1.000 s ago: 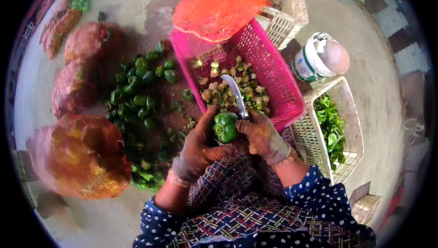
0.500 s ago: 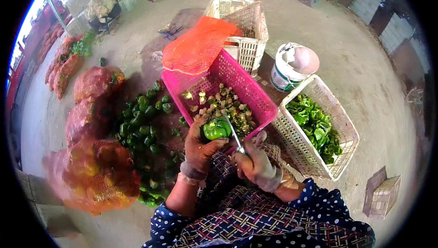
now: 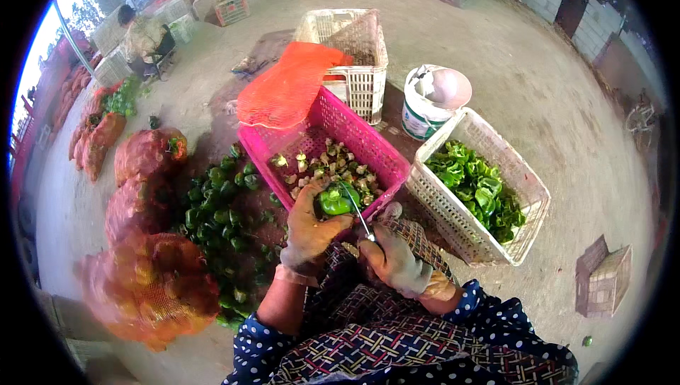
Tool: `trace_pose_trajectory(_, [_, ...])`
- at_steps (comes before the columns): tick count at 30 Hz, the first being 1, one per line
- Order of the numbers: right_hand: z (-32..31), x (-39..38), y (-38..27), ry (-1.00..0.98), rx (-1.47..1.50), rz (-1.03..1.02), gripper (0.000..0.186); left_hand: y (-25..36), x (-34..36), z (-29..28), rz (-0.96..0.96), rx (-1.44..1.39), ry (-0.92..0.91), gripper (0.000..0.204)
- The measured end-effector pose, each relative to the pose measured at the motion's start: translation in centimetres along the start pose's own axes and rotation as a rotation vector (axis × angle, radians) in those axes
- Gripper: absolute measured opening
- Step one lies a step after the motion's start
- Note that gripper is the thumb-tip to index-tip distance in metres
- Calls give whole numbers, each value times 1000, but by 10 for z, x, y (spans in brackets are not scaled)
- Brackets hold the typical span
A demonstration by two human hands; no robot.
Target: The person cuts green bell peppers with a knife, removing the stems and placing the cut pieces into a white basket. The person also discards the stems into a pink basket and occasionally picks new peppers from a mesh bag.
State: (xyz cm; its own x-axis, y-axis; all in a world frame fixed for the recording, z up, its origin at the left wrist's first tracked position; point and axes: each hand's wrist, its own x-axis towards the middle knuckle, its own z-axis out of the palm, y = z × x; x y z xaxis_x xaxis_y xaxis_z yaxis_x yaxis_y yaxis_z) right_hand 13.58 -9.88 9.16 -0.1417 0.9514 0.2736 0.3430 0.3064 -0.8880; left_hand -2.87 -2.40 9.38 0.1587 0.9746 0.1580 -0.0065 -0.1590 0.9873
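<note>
My gloved left hand (image 3: 309,225) is closed around a green bell pepper (image 3: 337,201), held above the near edge of a pink crate (image 3: 379,148). A thin-bladed knife (image 3: 359,213) is gripped in my gloved right hand (image 3: 398,257), its blade slanting up against the pepper's right side. Whether the tip is inside the pepper I cannot tell. Pale pepper cores (image 3: 347,161) lie in the bottom of the pink crate. To the right, a white crate (image 3: 535,185) holds cut green pepper pieces (image 3: 482,188).
Whole green peppers (image 3: 216,197) are heaped on the floor at left, beside full mesh sacks (image 3: 152,286). An orange net bag (image 3: 287,87) drapes over the pink crate's far corner. Behind stand another white crate (image 3: 379,45) and a white bucket (image 3: 418,119). Someone sits (image 3: 145,38) far left.
The whole view has shifted, with the crates now further left. Both hands keep their hold; the knife blade still lies against the pepper at a slightly different slant.
</note>
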Motion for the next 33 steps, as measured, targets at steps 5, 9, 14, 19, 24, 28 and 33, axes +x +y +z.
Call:
trace_pose_trajectory(5, [4,-5,2,44,-386,193,33,-5,-5,13,183,281,9,59])
trace_pose_trajectory(9, [-4,1,35,-28,-74,157,28,0,-5,17,340,570,-55,62])
trace_pose_trajectory(14, [-30,2,1,-172,151,420,26,-26,6,4,-131,-242,-55,52])
trace_pose_trajectory(19, [-56,32,-2,-19,266,401,39,-22,-12,25,-240,-414,-314,54])
trace_pose_trajectory(24, [-66,32,8,-66,575,431,46,-23,-1,53,-303,-288,-342,52])
trace_pose_trajectory(28, [-68,32,42,43,191,103,45,-11,-1,76,-361,-304,-189,44])
trace_pose_trajectory(33, [-94,33,49,146,-62,133,48,-19,18,110,143,285,-188,43])
